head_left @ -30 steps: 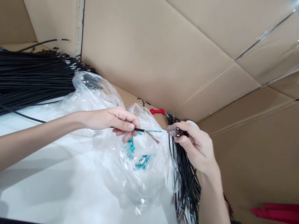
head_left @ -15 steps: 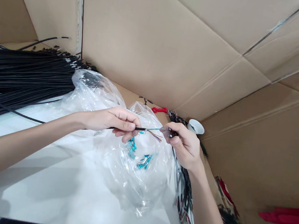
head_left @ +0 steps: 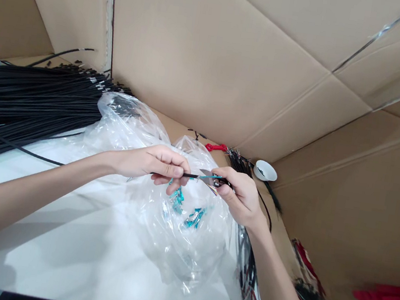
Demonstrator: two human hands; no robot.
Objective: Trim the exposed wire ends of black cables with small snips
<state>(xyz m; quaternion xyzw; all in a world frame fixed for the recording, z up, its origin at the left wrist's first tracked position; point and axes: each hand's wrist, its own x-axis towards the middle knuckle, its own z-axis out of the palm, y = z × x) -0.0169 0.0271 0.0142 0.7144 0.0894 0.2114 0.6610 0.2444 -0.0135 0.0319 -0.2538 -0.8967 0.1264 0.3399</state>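
Note:
My left hand (head_left: pixel 167 167) is closed around a black cable (head_left: pixel 191 176), thumb on top, the stripped end pointing right. From that end stick out a teal wire (head_left: pixel 209 176) and a few thin coloured wires (head_left: pixel 214 190). My right hand (head_left: pixel 240 193) grips small scissors (head_left: pixel 206 173), their metal blades parted around the wires close to the cable's jacket. The teal wire runs toward my right fingers; whether they also pinch it I cannot tell. Beneath both hands lies a clear plastic bag (head_left: pixel 178 247) with teal clippings (head_left: pixel 195 218) on it.
A thick bundle of black cables (head_left: pixel 30 99) lies at the left. Behind my right hand are a white bowl (head_left: pixel 265 171), a red tool handle (head_left: pixel 216 147) and more cables with bare wire ends (head_left: pixel 249 287). Cardboard walls (head_left: pixel 198 59) enclose the white table (head_left: pixel 65 270).
The scissor blades have turned and come leftward to the wires beside the cable jacket, now plainly in sight. My left hand keeps its hold on the cable. The view has shifted slightly.

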